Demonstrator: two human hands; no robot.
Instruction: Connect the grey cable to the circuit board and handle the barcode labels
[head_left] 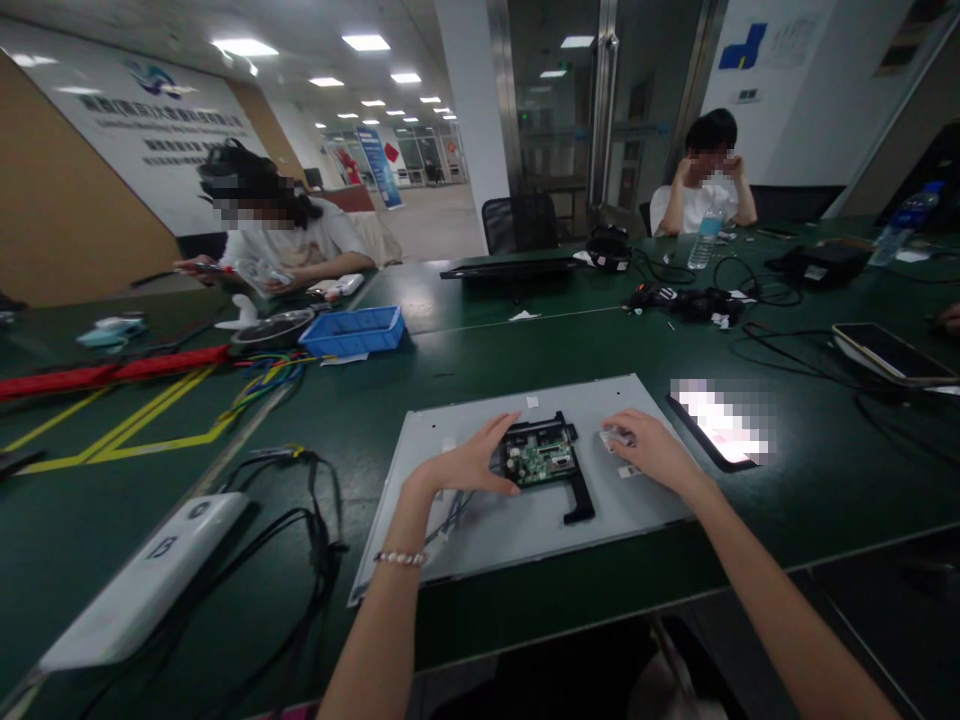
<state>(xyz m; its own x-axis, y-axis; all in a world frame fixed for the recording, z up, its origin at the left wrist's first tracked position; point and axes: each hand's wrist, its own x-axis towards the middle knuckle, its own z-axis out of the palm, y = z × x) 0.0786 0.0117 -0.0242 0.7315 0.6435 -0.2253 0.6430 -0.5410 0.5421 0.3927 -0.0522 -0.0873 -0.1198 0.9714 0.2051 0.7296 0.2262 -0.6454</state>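
Note:
A grey flat panel, like the back of a display, lies on the green table in front of me. On its middle is a black plastic frame with a green circuit board in it. My left hand spans the frame's left end, thumb at the lower edge and fingers at the upper edge. My right hand is closed in a pinch over the panel's right side, at a small pale piece that I cannot make out. Thin grey cables lie below my left wrist.
Right of the panel lies a lit phone. A white device with black cables is at left. Farther back are a blue tray, a dark flat screen and a water bottle. Two people sit across the table.

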